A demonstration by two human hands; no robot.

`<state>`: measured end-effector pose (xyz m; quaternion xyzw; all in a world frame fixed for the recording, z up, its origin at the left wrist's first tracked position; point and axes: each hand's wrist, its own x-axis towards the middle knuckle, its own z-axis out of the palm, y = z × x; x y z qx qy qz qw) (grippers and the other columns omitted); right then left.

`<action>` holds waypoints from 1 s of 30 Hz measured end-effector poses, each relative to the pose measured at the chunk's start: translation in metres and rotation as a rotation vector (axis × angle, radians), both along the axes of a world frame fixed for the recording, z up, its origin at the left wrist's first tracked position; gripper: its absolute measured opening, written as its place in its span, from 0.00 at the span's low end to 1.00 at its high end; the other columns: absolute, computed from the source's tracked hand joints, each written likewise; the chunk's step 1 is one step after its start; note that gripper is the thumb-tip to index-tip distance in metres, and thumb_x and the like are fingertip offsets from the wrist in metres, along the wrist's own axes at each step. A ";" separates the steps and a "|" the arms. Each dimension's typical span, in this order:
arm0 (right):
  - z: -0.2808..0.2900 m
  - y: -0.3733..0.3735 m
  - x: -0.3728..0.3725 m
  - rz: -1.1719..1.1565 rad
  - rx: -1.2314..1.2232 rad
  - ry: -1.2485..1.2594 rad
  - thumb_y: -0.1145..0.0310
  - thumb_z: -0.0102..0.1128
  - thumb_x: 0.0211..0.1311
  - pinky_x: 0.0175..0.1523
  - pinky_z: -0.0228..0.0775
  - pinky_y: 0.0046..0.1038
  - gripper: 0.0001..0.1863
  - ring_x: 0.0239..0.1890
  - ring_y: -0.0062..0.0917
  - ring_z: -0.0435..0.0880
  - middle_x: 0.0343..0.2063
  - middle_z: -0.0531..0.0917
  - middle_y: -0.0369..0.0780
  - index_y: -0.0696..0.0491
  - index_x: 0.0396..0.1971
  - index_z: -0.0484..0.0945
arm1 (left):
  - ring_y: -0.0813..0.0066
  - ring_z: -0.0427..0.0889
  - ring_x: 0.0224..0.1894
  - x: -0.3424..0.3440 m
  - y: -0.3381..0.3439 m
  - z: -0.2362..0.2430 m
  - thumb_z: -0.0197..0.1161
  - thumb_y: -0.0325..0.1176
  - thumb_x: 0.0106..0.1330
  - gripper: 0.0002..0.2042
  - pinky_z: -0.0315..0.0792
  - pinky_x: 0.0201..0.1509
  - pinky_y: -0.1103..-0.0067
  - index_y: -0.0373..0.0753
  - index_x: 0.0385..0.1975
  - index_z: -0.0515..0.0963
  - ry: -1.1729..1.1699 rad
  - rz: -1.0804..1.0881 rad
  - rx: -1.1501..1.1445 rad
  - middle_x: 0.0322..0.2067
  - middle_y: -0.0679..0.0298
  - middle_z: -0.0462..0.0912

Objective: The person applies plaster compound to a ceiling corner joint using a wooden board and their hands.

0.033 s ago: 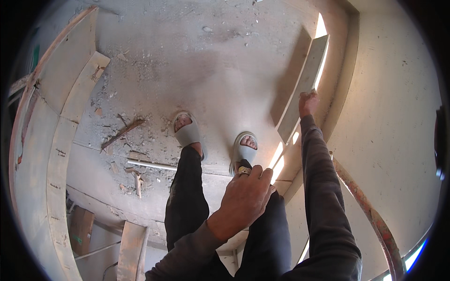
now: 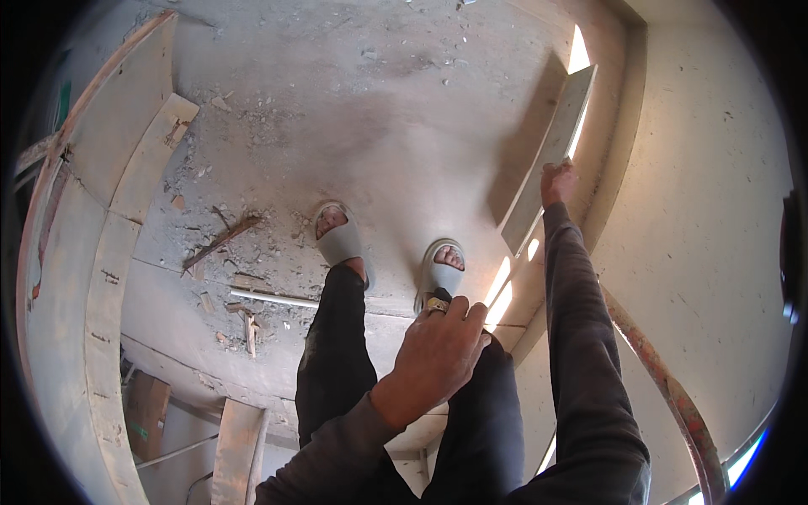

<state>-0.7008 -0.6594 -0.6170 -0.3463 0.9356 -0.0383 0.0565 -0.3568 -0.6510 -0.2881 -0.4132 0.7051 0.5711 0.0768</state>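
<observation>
- Board (image 2: 552, 150), long and pale: right of sandals (image 2: 341, 244), near curved wall (image 2: 703, 177).
- Right hand (image 2: 558, 183): closed on board's edge.
- Left hand (image 2: 436, 358): curled, near right leg (image 2: 488, 421); whether holding anything, cannot tell.
- Sandals, grey, one pair: on dusty floor (image 2: 387, 143).
- Wood strip (image 2: 220, 243), white rod (image 2: 273, 297): left of sandals.

Dusty, debris-strewn floor (image 2: 396, 151) beside a pale wall (image 2: 711, 210)
Bright sunlight patches (image 2: 500, 307) streak the floor's right side; pale panelling (image 2: 71, 252) edges the left, and a rusty metal bar (image 2: 669, 383) runs by the wall.
</observation>
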 end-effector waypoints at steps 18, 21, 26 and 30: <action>0.027 -0.114 0.221 0.692 0.087 -0.435 0.70 0.55 0.54 0.41 0.76 0.47 0.21 0.34 0.48 0.83 0.32 0.84 0.51 0.53 0.51 0.75 | 0.49 0.80 0.41 0.069 -0.065 -0.054 0.59 0.36 0.66 0.16 0.74 0.44 0.62 0.33 0.49 0.73 -0.106 0.255 -0.048 0.40 0.51 0.78; 0.034 -0.119 0.199 0.419 -0.046 -0.442 0.66 0.59 0.51 0.41 0.75 0.45 0.17 0.34 0.49 0.83 0.31 0.83 0.52 0.56 0.42 0.80 | 0.48 0.80 0.41 0.070 -0.076 -0.054 0.59 0.37 0.66 0.16 0.73 0.45 0.62 0.34 0.49 0.73 -0.112 0.285 -0.056 0.40 0.50 0.78; 0.021 -0.160 0.103 0.143 -0.140 -0.128 0.65 0.59 0.50 0.44 0.74 0.45 0.14 0.36 0.50 0.83 0.33 0.83 0.55 0.60 0.32 0.80 | 0.49 0.80 0.41 0.073 -0.088 -0.056 0.59 0.37 0.66 0.17 0.74 0.45 0.62 0.33 0.49 0.73 -0.127 0.288 -0.047 0.40 0.50 0.78; -0.006 -0.193 0.065 0.098 -0.108 -0.013 0.65 0.56 0.52 0.46 0.75 0.44 0.13 0.38 0.49 0.83 0.33 0.84 0.53 0.58 0.32 0.81 | 0.50 0.80 0.41 0.077 -0.096 -0.054 0.59 0.37 0.67 0.16 0.74 0.44 0.63 0.33 0.49 0.72 -0.133 0.288 -0.042 0.40 0.51 0.77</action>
